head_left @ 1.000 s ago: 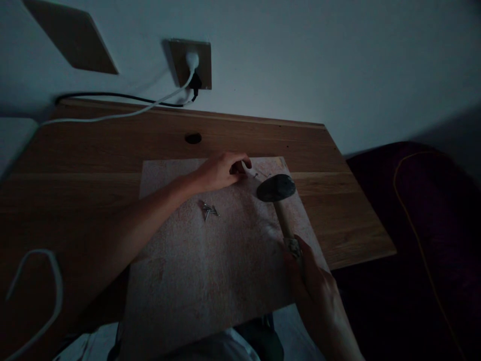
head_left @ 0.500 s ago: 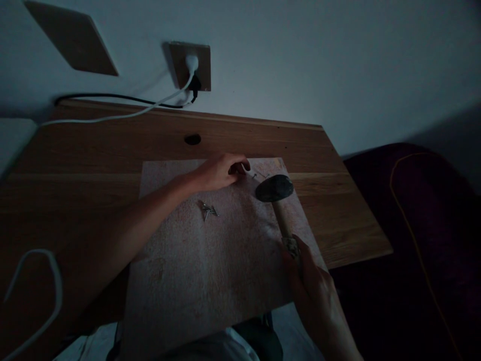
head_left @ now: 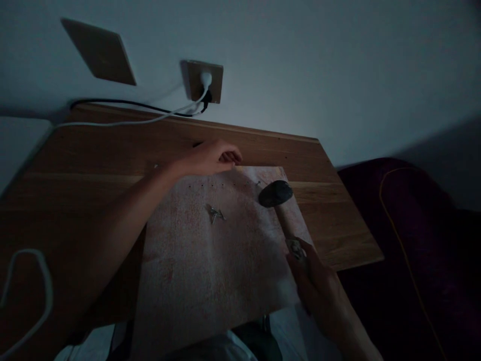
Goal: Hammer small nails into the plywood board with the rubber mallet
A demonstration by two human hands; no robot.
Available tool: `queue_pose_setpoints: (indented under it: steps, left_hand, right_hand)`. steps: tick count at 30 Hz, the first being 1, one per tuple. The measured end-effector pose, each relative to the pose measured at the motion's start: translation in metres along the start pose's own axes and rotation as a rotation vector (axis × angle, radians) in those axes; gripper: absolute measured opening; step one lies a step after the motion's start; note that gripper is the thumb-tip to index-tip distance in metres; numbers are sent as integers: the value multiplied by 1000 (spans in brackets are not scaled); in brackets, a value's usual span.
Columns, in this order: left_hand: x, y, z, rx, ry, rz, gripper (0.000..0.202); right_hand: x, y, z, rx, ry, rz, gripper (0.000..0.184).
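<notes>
My right hand point(head_left: 319, 278) is closed around the handle of a hammer point(head_left: 276, 194) with a thick dark head and a wooden shaft. Its head hovers over the far right part of a pale wooden board point(head_left: 225, 265). Just left of the head, a thin nail point(head_left: 258, 183) sticks up from the board. Fingers curled in, my left hand point(head_left: 218, 156) is over the board's far edge; I see nothing held in it. A small pile of nails point(head_left: 217, 214) lies loose on the board. Several dark dots run in a row near the far edge.
Under the board is a brown wooden desk point(head_left: 338, 210) against the wall. A white cable point(head_left: 131, 122) and a black one run to a wall socket point(head_left: 215, 95). Dark purple fabric point(head_left: 424, 215) is at the right, and a white cord loop point(head_left: 48, 281) at the lower left.
My left hand has drawn back from beside the nail toward the board's far edge, its fingers curling in. The hammer stays raised near the same spot. The view has shifted slightly.
</notes>
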State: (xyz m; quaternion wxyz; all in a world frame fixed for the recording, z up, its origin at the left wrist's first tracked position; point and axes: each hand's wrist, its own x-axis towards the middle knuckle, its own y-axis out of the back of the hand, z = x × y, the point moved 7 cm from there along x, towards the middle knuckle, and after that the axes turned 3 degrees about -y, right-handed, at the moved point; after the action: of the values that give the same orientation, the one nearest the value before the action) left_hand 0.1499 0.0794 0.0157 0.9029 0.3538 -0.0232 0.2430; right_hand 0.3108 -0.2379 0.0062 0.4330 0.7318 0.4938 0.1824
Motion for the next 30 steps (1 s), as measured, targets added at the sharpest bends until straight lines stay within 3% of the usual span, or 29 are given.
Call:
queue_pose_setpoints:
  steps: [6,9,12,14,18,24,30]
  left_hand:
    - [-7,6,-5,156,48,-111,32]
    - [-10,9,-7,187,69,-135,34]
    - [-13,12,-5,202,77,-162,33]
    - [-15,15,-3,220,77,-160,29]
    - [-17,13,-1,225,88,-175,20]
    - [-23,-15,3,228,68,-375,43]
    - [-28,-28,11,237,67,-380,46]
  right_hand:
    - [6,10,-26,79,-15,99,55]
    - [16,2,-41,53,48,106,58]
    - [24,-13,-49,3,81,32,61]
    - [24,-19,-49,1,72,8,59]
    - [13,-13,-43,43,33,78,56]
    - [-4,-13,-30,67,-49,47,56]
    - [-9,-18,-19,44,-42,64,63]
